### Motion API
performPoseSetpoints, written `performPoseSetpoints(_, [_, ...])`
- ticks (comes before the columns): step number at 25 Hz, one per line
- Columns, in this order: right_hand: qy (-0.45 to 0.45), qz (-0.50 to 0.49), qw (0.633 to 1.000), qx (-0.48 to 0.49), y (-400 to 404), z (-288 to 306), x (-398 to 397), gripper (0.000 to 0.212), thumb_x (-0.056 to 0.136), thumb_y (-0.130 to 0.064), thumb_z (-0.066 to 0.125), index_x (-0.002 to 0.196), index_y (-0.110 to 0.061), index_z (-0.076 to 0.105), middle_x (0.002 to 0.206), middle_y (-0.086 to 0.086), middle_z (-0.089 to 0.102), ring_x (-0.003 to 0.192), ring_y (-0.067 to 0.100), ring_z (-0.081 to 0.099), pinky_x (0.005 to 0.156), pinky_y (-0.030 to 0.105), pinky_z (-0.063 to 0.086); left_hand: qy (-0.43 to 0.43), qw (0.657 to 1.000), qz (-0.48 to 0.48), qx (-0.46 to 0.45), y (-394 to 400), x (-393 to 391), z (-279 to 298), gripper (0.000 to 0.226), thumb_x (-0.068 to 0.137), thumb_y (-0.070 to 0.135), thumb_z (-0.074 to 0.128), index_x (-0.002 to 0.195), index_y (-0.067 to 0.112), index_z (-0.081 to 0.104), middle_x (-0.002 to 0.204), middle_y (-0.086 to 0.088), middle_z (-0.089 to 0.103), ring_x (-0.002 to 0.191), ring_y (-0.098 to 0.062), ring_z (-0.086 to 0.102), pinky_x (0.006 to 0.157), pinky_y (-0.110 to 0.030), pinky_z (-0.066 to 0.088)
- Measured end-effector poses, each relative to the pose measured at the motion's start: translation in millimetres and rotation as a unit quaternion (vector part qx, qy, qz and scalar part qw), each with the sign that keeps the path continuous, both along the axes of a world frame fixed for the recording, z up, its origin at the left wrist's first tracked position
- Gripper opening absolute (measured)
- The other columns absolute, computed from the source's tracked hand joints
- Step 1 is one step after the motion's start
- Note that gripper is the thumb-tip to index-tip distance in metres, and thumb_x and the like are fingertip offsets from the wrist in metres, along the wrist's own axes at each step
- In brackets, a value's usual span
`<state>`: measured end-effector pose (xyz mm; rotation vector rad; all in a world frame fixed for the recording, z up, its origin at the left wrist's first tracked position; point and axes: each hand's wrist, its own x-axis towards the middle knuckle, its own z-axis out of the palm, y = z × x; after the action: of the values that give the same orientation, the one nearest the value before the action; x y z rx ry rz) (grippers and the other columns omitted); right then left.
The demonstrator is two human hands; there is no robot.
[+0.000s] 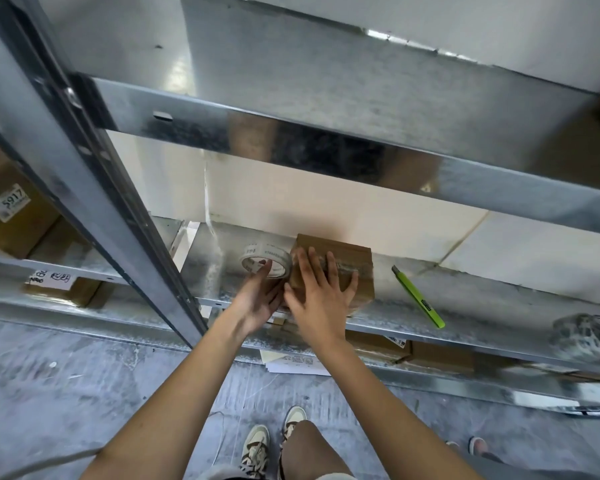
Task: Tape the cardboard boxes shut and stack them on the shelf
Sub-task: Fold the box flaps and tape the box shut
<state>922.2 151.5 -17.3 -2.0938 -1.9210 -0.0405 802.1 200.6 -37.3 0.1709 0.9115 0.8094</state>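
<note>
A small brown cardboard box (352, 258) sits on the metal shelf (465, 299) with clear tape across its top. My right hand (321, 289) lies flat on the box top, fingers spread and straight. A roll of clear packing tape (265, 261) stands right beside the box's left side. My left hand (260, 296) reaches up to the roll, and its fingertips touch the roll's near rim. The box's near left corner is hidden behind my hands.
A green utility knife (418, 297) lies on the shelf right of the box. A second tape roll (584, 336) rests at the far right. A grey upright post (118, 209) stands left of my hands. More boxes (11, 209) fill the left bay and the lower shelf (440, 358).
</note>
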Motion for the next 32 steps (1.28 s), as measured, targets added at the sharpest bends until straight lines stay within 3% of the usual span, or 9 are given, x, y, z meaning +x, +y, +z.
performPoseSetpoints(3, [0.08, 0.03, 0.996, -0.002, -6.1, 12.4, 14.2, 0.06, 0.09, -0.053, 0.034, 0.147, -0.038, 0.024, 0.152, -0.007, 0.034, 0.143, 0.023, 0.025, 0.111, 0.061, 0.014, 0.015, 0.998, -0.03, 0.05, 0.7, 4.5, 18.9, 0.048, 0.088, 0.036, 0.056, 0.123, 0.004, 0.056, 0.109, -0.016, 0.067, 0.096, -0.024, 0.063, 0.084, -0.035, 0.052])
performPoseSetpoints(6, [0.174, 0.018, 0.984, 0.03, -11.9, 22.5, 23.4, 0.053, 0.096, -0.047, 0.024, 0.148, -0.041, 0.02, 0.156, -0.006, 0.026, 0.145, 0.018, 0.017, 0.115, 0.054, 0.015, 0.217, 0.964, -0.026, 0.152, 5.8, 17.7, 47.3, 0.036, 0.083, 0.027, 0.07, 0.11, 0.004, 0.065, 0.108, -0.016, 0.069, 0.095, -0.028, 0.066, 0.082, -0.039, 0.054])
performPoseSetpoints(9, [0.333, -0.006, 0.936, 0.116, -12.2, 27.3, 36.6, 0.05, 0.099, -0.036, 0.025, 0.147, -0.025, 0.033, 0.154, -0.002, 0.031, 0.142, 0.011, 0.023, 0.117, 0.032, 0.022, 0.455, 0.825, -0.05, 0.331, 12.5, 28.3, 77.9, 0.023, 0.09, 0.028, 0.06, 0.107, 0.012, 0.064, 0.106, -0.009, 0.069, 0.098, -0.025, 0.064, 0.086, -0.039, 0.054])
performPoseSetpoints(12, [0.444, -0.058, 0.887, 0.112, -12.3, 25.3, 48.8, 0.052, 0.096, -0.041, 0.022, 0.141, -0.023, 0.041, 0.151, 0.004, 0.036, 0.139, 0.003, 0.025, 0.11, 0.009, 0.021, 0.523, 0.721, -0.089, 0.445, 12.8, 33.6, 93.7, 0.022, 0.099, 0.021, 0.044, 0.113, 0.01, 0.056, 0.111, -0.011, 0.067, 0.099, -0.027, 0.064, 0.081, -0.04, 0.056])
performPoseSetpoints(14, [0.432, -0.07, 0.894, 0.093, -15.4, 23.7, 57.0, 0.052, 0.097, -0.044, 0.022, 0.142, -0.026, 0.038, 0.154, 0.005, 0.032, 0.142, 0.009, 0.023, 0.113, 0.022, 0.026, 0.548, 0.679, -0.114, 0.475, 7.6, 44.5, 97.6, 0.021, 0.1, 0.019, 0.039, 0.113, 0.01, 0.052, 0.109, -0.013, 0.066, 0.096, -0.031, 0.064, 0.078, -0.043, 0.055])
performPoseSetpoints(17, [0.22, -0.077, 0.971, 0.047, -18.3, 25.4, 70.8, 0.058, 0.098, -0.048, 0.019, 0.146, -0.021, 0.035, 0.157, 0.001, 0.022, 0.146, 0.014, 0.016, 0.116, 0.046, 0.021, 0.622, 0.601, -0.133, 0.485, 1.5, 66.3, 98.3, 0.023, 0.1, 0.023, 0.039, 0.112, 0.009, 0.053, 0.107, -0.014, 0.066, 0.095, -0.034, 0.061, 0.075, -0.036, 0.045])
performPoseSetpoints(24, [0.033, -0.047, 0.998, -0.018, -23.3, 35.6, 66.4, 0.097, 0.078, -0.081, 0.023, 0.149, -0.015, 0.029, 0.158, 0.002, 0.021, 0.148, 0.015, 0.002, 0.116, 0.054, -0.009, 0.625, 0.593, -0.183, 0.474, 6.0, 63.9, 102.1, 0.021, 0.101, 0.023, 0.035, 0.112, 0.009, 0.046, 0.098, -0.012, 0.062, 0.089, -0.034, 0.06, 0.066, -0.033, 0.038])
performPoseSetpoints(27, [0.029, -0.053, 0.997, -0.049, -25.0, 44.0, 68.2, 0.103, 0.075, -0.084, 0.019, 0.153, -0.017, 0.014, 0.16, -0.001, 0.008, 0.147, 0.013, -0.003, 0.112, 0.053, -0.018, 0.577, 0.64, -0.153, 0.484, 9.4, 52.5, 97.6, 0.01, 0.097, 0.018, 0.038, 0.1, 0.011, 0.045, 0.087, -0.015, 0.063, 0.077, -0.037, 0.063, 0.066, -0.043, 0.055])
performPoseSetpoints(32, [0.02, -0.061, 0.994, -0.092, -26.9, 53.0, 66.5, 0.106, 0.073, -0.085, 0.01, 0.152, -0.015, 0.003, 0.16, -0.003, -0.003, 0.147, 0.012, -0.009, 0.113, 0.057, -0.015, 0.601, 0.635, -0.135, 0.467, 15.8, 14.9, 79.9, 0.003, 0.094, 0.013, 0.041, 0.096, 0.012, 0.043, 0.088, -0.02, 0.064, 0.078, -0.04, 0.064, 0.066, -0.049, 0.056])
